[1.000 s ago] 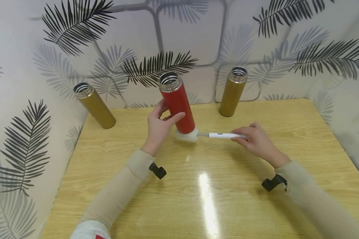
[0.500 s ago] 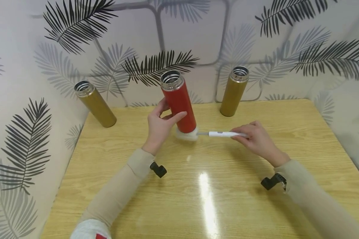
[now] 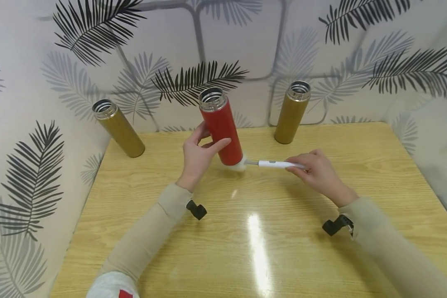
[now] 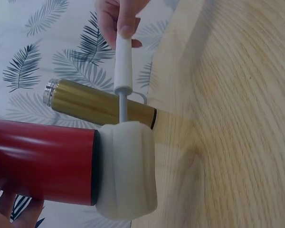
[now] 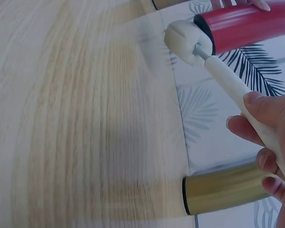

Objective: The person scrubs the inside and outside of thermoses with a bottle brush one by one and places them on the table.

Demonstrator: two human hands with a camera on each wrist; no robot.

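My left hand (image 3: pixel 199 157) grips a red thermos bottle (image 3: pixel 223 132) round its lower half and holds it up off the table, its lidless steel mouth upward. Between thumb and fingers, my right hand (image 3: pixel 318 174) holds the white handle (image 3: pixel 273 164) of a sponge bottle brush. The brush's pale sponge head (image 4: pixel 128 171) presses against the dark base of the red bottle, as the left wrist view shows. In the right wrist view the same sponge head (image 5: pixel 187 42) touches the bottle's bottom edge, and my right fingers (image 5: pixel 263 111) curl round the handle.
One gold thermos bottle (image 3: pixel 120 130) stands without a lid at the table's back left. Another gold thermos bottle (image 3: pixel 292 114), also lidless, stands at the back right. The wooden table (image 3: pixel 216 248) meets a leaf-patterned wall (image 3: pixel 238 45) behind them.
The sponge head has shifted slightly against the bottle's base, and the brush handle and right hand have risen a little in view. The left hand keeps its grip on the red bottle.
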